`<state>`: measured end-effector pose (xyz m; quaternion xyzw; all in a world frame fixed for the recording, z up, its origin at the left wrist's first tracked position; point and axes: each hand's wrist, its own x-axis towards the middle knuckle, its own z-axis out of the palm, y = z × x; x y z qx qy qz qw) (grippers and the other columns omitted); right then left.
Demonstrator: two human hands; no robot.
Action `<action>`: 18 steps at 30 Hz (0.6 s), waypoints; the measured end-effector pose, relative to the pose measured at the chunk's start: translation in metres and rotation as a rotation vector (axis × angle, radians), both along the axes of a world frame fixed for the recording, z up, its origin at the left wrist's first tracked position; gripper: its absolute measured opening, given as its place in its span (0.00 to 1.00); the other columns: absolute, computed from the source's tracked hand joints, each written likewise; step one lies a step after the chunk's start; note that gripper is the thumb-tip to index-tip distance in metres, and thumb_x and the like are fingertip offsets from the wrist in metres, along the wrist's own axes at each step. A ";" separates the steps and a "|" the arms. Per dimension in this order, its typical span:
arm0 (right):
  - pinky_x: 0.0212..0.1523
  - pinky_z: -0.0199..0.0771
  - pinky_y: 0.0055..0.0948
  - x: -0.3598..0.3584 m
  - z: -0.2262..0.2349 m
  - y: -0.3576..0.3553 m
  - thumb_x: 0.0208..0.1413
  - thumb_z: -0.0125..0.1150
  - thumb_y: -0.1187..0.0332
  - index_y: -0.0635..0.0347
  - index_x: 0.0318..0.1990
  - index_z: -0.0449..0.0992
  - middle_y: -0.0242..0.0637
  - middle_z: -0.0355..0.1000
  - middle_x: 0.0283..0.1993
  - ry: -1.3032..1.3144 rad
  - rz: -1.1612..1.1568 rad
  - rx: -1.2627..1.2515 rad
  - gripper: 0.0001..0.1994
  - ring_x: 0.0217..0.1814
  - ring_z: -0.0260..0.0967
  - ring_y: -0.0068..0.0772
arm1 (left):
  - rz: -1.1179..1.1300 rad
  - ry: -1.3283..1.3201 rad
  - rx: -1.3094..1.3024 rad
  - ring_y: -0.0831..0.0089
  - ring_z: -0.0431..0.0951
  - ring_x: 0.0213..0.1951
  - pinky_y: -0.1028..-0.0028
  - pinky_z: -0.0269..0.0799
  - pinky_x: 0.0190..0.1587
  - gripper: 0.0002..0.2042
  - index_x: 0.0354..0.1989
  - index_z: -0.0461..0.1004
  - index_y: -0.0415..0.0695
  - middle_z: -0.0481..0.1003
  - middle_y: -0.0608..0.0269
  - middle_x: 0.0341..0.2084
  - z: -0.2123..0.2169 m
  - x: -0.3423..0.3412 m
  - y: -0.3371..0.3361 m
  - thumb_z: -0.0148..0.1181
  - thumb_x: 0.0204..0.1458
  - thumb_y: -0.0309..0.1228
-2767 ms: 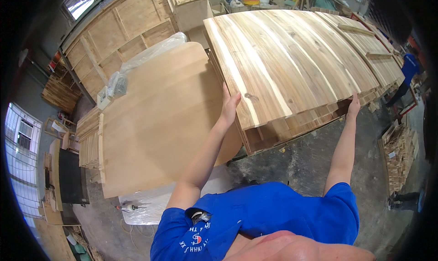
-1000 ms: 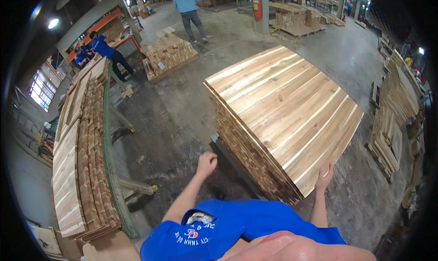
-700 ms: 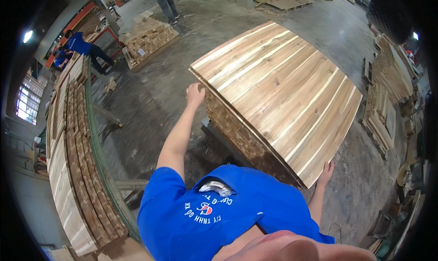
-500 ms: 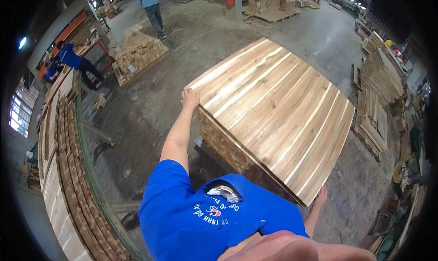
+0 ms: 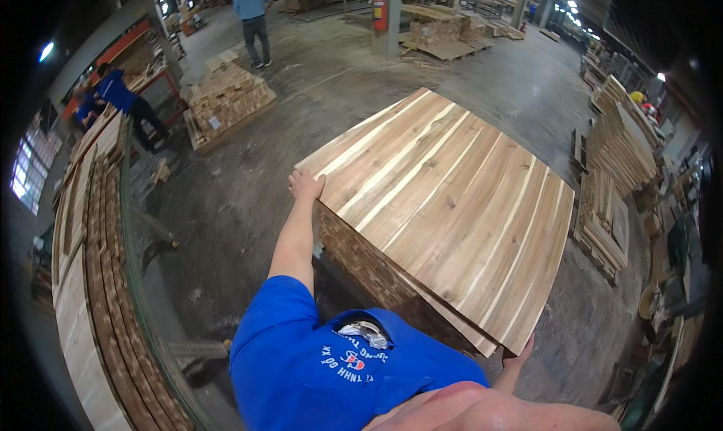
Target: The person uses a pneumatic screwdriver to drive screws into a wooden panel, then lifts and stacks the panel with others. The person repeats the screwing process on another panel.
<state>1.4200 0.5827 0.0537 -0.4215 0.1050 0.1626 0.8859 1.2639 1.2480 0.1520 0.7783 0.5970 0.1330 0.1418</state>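
A broad wood panel (image 5: 452,212) of light and brown strips lies on top of a tall stack of wood panels (image 5: 361,259) in front of me. My left hand (image 5: 306,184) grips its left corner, thumb on the upper face. At the near right corner my right hand (image 5: 518,353) holds the panel's edge; part of those fingers is hidden by the wood. The top panel sits askew there, with a gap over the panel below, whose corner (image 5: 482,343) sticks out under it.
On my left, long stacked boards (image 5: 113,280) rest on a green-framed rack. A pallet of wood pieces (image 5: 226,99) stands far left, near people in blue. Another person (image 5: 253,24) stands beyond. Panel stacks (image 5: 602,212) line the right side; a pillar (image 5: 387,24) carries a fire extinguisher (image 5: 379,13).
The top panel has turned slightly and its near right corner has come away from the panel beneath, opening a gap. Both hands have stayed on it. The view has shifted a little.
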 end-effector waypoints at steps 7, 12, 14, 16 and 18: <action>0.55 0.62 0.35 0.054 0.007 -0.121 0.57 0.48 0.53 0.60 0.54 0.65 0.36 0.67 0.53 -0.010 0.063 0.019 0.23 0.55 0.63 0.34 | -0.091 -0.051 0.022 0.54 0.60 0.53 0.59 0.60 0.53 0.27 0.51 0.63 0.43 0.62 0.50 0.47 -0.024 -0.074 -0.125 0.57 0.43 0.44; 0.62 0.52 0.39 0.016 -0.009 -0.163 0.59 0.42 0.55 0.56 0.58 0.61 0.38 0.59 0.61 0.173 -0.079 0.146 0.23 0.62 0.55 0.37 | -0.143 0.004 0.042 0.53 0.61 0.51 0.62 0.60 0.54 0.27 0.50 0.64 0.43 0.64 0.49 0.44 -0.023 -0.155 -0.198 0.54 0.38 0.37; 0.65 0.47 0.42 -0.004 0.018 -0.144 0.60 0.38 0.56 0.54 0.60 0.59 0.39 0.53 0.65 0.268 -0.235 0.256 0.23 0.67 0.48 0.40 | -0.150 -0.039 0.052 0.52 0.59 0.53 0.59 0.57 0.56 0.30 0.54 0.61 0.44 0.62 0.51 0.48 -0.025 -0.194 -0.230 0.55 0.36 0.33; 0.65 0.49 0.42 0.000 0.015 -0.154 0.60 0.39 0.55 0.54 0.60 0.59 0.38 0.53 0.65 0.176 -0.298 0.264 0.23 0.67 0.48 0.39 | -0.323 0.098 0.158 0.52 0.55 0.57 0.57 0.53 0.58 0.34 0.58 0.58 0.48 0.59 0.51 0.52 -0.023 -0.207 -0.256 0.58 0.36 0.33; 0.64 0.50 0.42 0.022 0.005 -0.154 0.60 0.39 0.54 0.54 0.61 0.59 0.38 0.54 0.64 -0.010 -0.353 0.303 0.24 0.67 0.47 0.38 | -0.460 0.239 0.237 0.53 0.51 0.60 0.54 0.49 0.60 0.37 0.60 0.55 0.52 0.55 0.53 0.57 -0.029 -0.208 -0.281 0.61 0.35 0.33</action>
